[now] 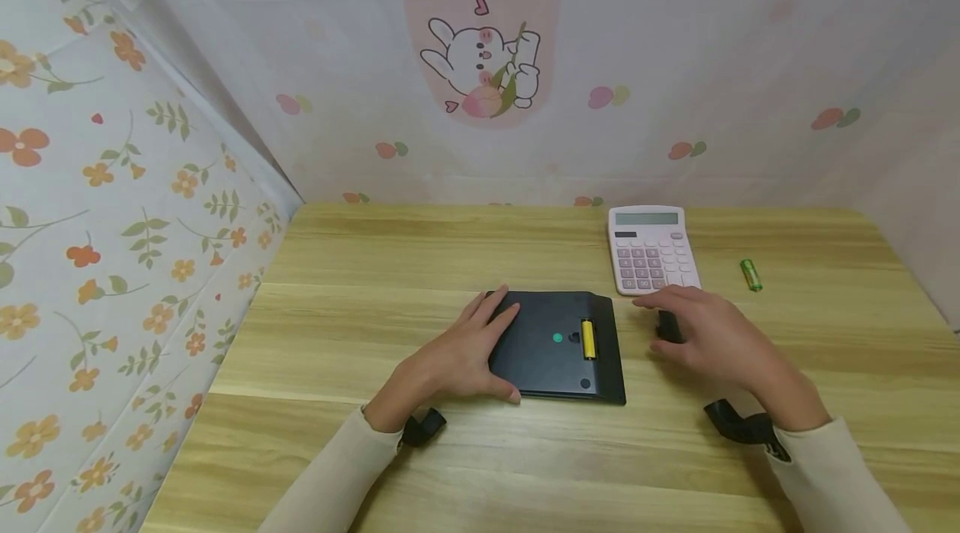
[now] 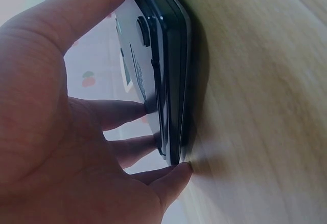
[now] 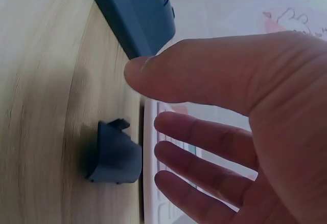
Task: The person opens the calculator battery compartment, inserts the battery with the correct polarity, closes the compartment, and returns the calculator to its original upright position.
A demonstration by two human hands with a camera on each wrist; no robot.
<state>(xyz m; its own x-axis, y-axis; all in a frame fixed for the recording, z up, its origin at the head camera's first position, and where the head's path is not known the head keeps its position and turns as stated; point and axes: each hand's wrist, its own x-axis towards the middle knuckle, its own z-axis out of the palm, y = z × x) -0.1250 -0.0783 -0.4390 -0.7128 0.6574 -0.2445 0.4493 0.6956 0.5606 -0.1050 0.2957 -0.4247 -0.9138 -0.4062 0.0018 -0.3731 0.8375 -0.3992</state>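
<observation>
Gripping the flat black device by its edges, front-left of the pink calculator, is the left hand! Yellow battery, green dot brighten it; right hand loose, holding nothing.

Dark device smooth plastic; tabletop smooth wood grain; backdrop creased cloth

- The hanging cloth: the characters 生 and 幸, another cut off at the top edge.
- The pale calculator: keys reading 7, 8, 4, 5, 1, 2, 0, 00.
</observation>
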